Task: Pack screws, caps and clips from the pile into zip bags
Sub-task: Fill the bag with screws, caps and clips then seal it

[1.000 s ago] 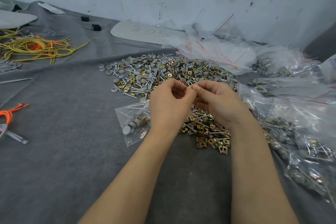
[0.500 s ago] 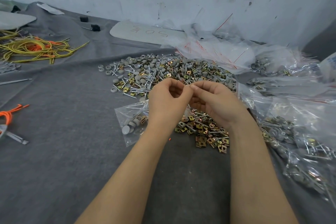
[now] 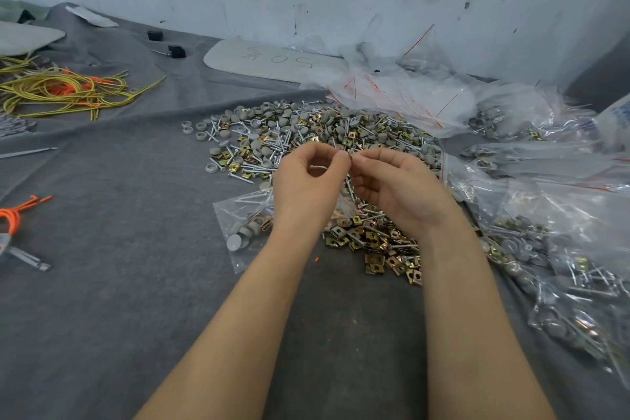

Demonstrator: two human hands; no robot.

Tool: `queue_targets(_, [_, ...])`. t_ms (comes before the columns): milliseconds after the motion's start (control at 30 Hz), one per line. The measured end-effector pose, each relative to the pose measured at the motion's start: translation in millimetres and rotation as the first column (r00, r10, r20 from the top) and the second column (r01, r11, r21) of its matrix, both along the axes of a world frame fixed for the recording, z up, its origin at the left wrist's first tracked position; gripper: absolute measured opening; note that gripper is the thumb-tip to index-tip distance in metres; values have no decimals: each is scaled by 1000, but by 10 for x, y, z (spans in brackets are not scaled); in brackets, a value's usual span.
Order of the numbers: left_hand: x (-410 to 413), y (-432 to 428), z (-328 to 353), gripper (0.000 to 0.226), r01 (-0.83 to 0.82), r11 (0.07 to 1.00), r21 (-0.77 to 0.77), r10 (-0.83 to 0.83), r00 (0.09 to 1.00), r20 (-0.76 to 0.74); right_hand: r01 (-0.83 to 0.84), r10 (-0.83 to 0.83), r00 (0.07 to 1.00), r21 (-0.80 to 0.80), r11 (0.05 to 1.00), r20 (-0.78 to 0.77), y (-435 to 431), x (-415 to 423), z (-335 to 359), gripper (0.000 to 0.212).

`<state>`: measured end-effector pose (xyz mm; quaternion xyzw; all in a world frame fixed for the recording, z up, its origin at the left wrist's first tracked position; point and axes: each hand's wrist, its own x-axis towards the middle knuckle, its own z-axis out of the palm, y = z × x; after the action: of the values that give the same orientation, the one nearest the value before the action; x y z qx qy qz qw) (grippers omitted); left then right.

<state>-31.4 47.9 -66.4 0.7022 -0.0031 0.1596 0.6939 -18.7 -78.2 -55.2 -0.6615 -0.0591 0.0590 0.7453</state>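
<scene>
A mixed pile (image 3: 306, 133) of grey caps, silver screws and brass clips covers the grey cloth in the middle. A nearer heap of clips (image 3: 378, 245) lies under my wrists. A clear zip bag (image 3: 242, 225) holding caps and screws lies at the left of it, its right end rising under my hands. My left hand (image 3: 306, 191) and my right hand (image 3: 402, 191) meet thumb to forefinger above the bag and pinch its upper edge. My fingers hide most of that edge.
Several filled zip bags (image 3: 545, 266) are heaped along the right. Empty bags (image 3: 409, 95) lie behind the pile by the wall. Yellow and orange cords (image 3: 64, 89) lie far left, an orange-corded tool (image 3: 13, 225) at the left edge, and a grey board (image 3: 272, 61) at the back.
Both hands stay pinched together over the bag. They have shifted only slightly.
</scene>
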Motion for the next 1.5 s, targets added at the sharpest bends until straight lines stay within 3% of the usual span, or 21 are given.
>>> queue_targets(100, [-10,4,-12,17,-73,996,47,72,997,14,-4,3,1000,-16,1000,-28,0,-4,0,11])
queue_targets(167, [11,48,-16,15,-90,996,1,90,996,3,33,-34,999,-27,999,-38,-18,-7,8,14])
queue_targets(300, [15,46,-8,13,-41,999,-23,41,999,-5,55,-55,998,-3,998,-2,16,-8,12,9])
queue_targets(567, [17,41,-22,16,-19,999,-38,17,999,-52,1,11,997,-164,986,72,21,-7,-4,21])
queue_targets(733, [10,32,2,13,51,996,-79,-60,990,-126,31,-22,998,-143,989,66,12,-8,-2,26])
queue_targets(900, [16,47,7,13,64,994,-88,-70,995,-72,24,-14,997,-125,992,76,38,-20,11,21])
queue_targets(1033, [13,66,11,16,73,966,-247,-93,993,-72,24,-9,994,-136,990,110,92,-23,9,16])
queue_targets(1133, [16,62,31,20,111,899,-424,-175,978,-113,2,7,995,-88,996,100,105,-22,-2,17])
queue_targets(1267, [21,65,44,21,122,829,-546,-239,960,-148,-32,38,991,-51,998,127,106,-9,-25,19])
queue_targets(1500, [22,51,9,21,109,901,-420,-155,985,-78,6,22,988,-174,985,154,77,28,-83,12])
